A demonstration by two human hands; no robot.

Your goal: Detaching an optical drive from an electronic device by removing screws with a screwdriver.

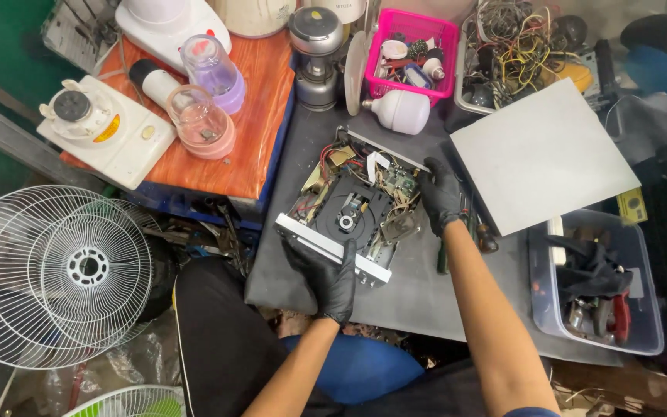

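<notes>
The opened disc player (353,212) sits mid-frame on the grey worktop (418,289), its front panel close to the near edge; a hard tug could, I judge, slide it off. The left hand (330,278), black-gloved, grips that silver front panel, and the right hand (441,197) clasps the player's right rear corner beside loose wires, which could snag. At right, a flat grey cover sheet (542,154) overhangs a clear bin (646,309) and might tip in. At the top, a pink basket (414,54); far right, a small yellow label (633,205)
</notes>
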